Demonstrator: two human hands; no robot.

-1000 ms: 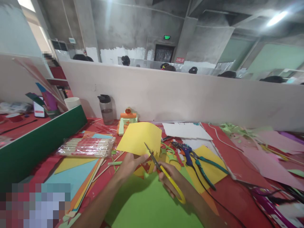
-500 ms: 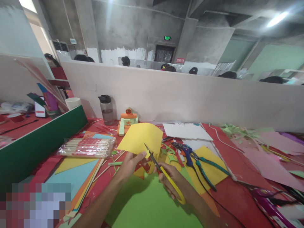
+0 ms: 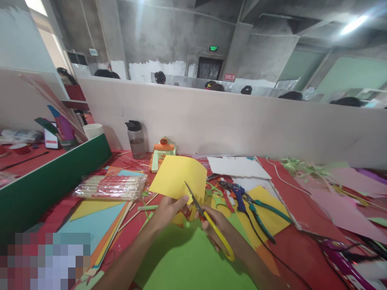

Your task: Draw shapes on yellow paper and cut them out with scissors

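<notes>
A yellow sheet of paper [image 3: 178,175] is pinched along its near edge by my left hand [image 3: 169,209], thumb on top. My right hand [image 3: 213,225] grips yellow-handled scissors [image 3: 216,231], whose blades lie at the sheet's lower right part, close to my left thumb. That near edge looks jagged with cuts. Below both hands lies a large green sheet [image 3: 193,253], with orange and yellow paper scraps partly hidden under the yellow sheet.
Right of my hands lie a blue glue gun [image 3: 239,197] with its cord and green-handled pliers [image 3: 261,213]. Wrapped sticks [image 3: 110,187] lie left. A water bottle [image 3: 136,141] and an orange-green paper model [image 3: 163,153] stand by the white partition [image 3: 229,121].
The yellow sheet has tilted a little and its far edge has shifted slightly. The scissors and both hands have barely moved.
</notes>
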